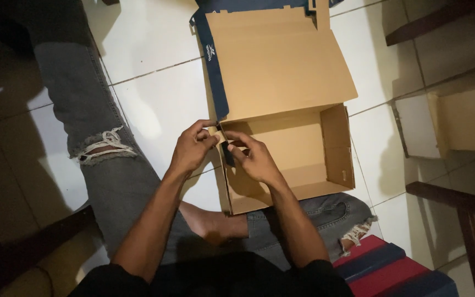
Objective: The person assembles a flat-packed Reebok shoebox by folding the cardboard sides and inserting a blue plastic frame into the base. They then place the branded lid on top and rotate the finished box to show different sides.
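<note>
On the white tiled floor [160, 93], both hands work at an open brown cardboard box with a dark blue outside [281, 132].
Left hand [191, 148] and right hand [251, 157] pinch the box's left wall near its hinged lid, each grip closed on the cardboard edge; the box lies just beyond grey ripped jeans [111, 165].
</note>
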